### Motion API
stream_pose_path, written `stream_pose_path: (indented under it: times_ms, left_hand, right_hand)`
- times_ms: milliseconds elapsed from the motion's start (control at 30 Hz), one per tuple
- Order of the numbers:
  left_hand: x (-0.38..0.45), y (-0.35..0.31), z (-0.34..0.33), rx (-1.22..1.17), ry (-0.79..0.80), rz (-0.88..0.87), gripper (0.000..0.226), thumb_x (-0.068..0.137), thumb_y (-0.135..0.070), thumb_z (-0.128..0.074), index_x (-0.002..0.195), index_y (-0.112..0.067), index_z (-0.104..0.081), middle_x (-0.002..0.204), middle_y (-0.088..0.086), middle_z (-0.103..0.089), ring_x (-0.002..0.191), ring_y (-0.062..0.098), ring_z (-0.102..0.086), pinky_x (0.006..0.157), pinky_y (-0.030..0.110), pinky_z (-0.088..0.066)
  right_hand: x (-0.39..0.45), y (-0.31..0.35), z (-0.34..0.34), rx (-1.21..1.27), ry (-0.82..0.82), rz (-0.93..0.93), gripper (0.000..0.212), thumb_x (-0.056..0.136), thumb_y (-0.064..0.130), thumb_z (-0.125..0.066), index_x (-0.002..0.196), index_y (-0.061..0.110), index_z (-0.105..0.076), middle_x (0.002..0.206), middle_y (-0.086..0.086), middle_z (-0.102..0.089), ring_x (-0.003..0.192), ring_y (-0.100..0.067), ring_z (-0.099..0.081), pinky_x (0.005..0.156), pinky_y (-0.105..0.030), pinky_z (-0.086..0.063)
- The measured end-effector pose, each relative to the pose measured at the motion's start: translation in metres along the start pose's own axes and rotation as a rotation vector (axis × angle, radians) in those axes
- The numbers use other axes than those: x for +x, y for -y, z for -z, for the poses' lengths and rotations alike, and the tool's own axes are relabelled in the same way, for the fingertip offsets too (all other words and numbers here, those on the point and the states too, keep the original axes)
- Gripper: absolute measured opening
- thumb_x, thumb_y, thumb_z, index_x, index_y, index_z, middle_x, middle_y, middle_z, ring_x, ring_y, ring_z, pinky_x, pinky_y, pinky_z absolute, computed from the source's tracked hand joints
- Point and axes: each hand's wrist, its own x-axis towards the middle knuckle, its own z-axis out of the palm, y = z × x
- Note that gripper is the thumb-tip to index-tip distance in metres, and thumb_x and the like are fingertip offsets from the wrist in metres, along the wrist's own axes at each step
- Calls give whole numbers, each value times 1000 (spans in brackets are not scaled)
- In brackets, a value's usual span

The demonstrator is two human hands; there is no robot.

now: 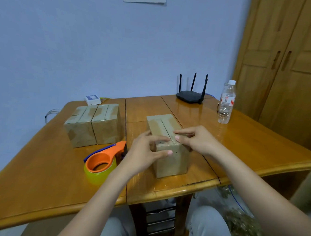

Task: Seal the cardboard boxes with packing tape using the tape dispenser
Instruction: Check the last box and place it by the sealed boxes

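cardboard box [169, 150] sits at bench [41, 175] centre, flaps meeting along the top seam. left hand [146, 153] clasps its near corner; right hand [194, 139] presses the flaps with fingers extended, gripping nothing. likely light, stiff. tape dispenser [103, 162] lies untouched at nine o'clock; take it by the orange handle.

Glossy wooden table [239, 132], matt cardboard box [170, 159], orange plastic dispenser [105, 156]
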Motion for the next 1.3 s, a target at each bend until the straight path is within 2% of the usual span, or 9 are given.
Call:
stream_pose_path:
  times_ms: [100,233,367,533,700,833,967,1167,1300]
  left_hand:
    - [-4,4,1,-270,-86,32,21,86,-47,-72,107,-43,-74,137,-16,-57,135,5,-43,102,30,-47]
    - [-8,-1,5,-463,-121,154,26,93,-28,-68,114,-44,-69,125,-25,-57,109,0,-54,85,24,-50]
    - [-8,-1,-8,-743,-171,310,50,91,-20,-68,130,-49,-56,131,-7,-60,120,17,-55,102,41,-48]
    - [-14,-5,-22,-828,-127,267,40,101,-20,-54,138,-34,-52,120,-13,-70,114,8,-62,91,26,-50]
    - [-15,1,-13,-846,-74,190,57,102,-7,-45,154,-26,-33,140,-10,-59,131,6,-52,110,30,-41]
    - [-16,4,-7,-747,-57,202,57,102,-10,-48,154,-27,-33,141,-14,-57,134,5,-49,117,38,-36]
    - [-14,0,4,-531,-33,209,44,104,-20,-48,147,-30,-46,129,-25,-61,125,-1,-50,112,36,-41]
    - [-10,-9,12,-478,18,269,40,105,-33,-45,145,-28,-48,122,-26,-57,122,5,-51,103,32,-44]
    - [-5,9,40,249,0,227,41,106,-28,-42,147,-22,-46,137,-3,-56,128,17,-50,103,32,-43]
  right_hand:
    - [-6,0,-6,168,-8,-55,22,97,29,-66,117,35,-75,122,7,-69,103,-14,-63,97,-37,-55]
    - [-9,0,-8,305,23,-108,28,94,26,-70,119,39,-72,115,3,-72,96,-20,-70,85,-36,-62]
    - [-14,3,-17,362,54,-216,73,87,40,-76,150,42,-39,132,2,-65,109,-13,-66,79,-35,-61]
    - [-19,5,-28,434,21,-188,96,82,24,-83,158,30,-25,143,2,-58,111,-6,-62,103,-38,-51]
    - [-18,-1,-16,520,83,-92,88,92,5,-69,159,34,-21,152,10,-47,136,-8,-49,114,-44,-41]
    - [-11,-4,-14,572,133,-106,79,98,2,-59,160,32,-20,152,10,-48,137,-11,-48,113,-42,-41]
    - [-3,3,-13,392,147,-194,69,100,16,-59,157,34,-26,147,11,-53,128,-13,-53,94,-34,-49]
    - [6,7,-10,333,167,-334,66,99,16,-60,157,28,-32,146,4,-53,128,-21,-54,110,-46,-45]
    - [2,40,-14,-187,-203,-35,62,100,10,-54,157,15,-30,158,-4,-37,146,-23,-35,115,-31,-30]
